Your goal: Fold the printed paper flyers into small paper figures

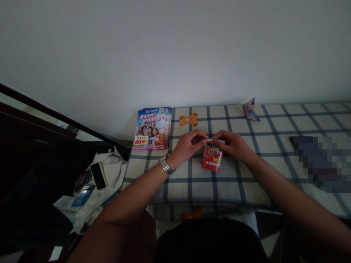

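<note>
A small folded red flyer (212, 159) with cartoon figures and upside-down print stands near the middle of the checked cloth. My left hand (191, 143), a metal watch (166, 165) at its wrist, pinches the flyer's top edge at the left corner. From the other side my right hand (231, 144) grips the same edge, thumb over the front. Between the fingers a thin white strip of the paper shows. Both hands are closed, with some fingertips hidden behind the flyer.
A stack of blue and pink flyers (152, 129) lies at the table's left end. Near the wall are a bear picture (188, 119) and a folded colourful paper (250, 110). A blurred dark object (315, 157) lies at right. Lower left, a phone (99, 175) rests on white fabric (113, 164).
</note>
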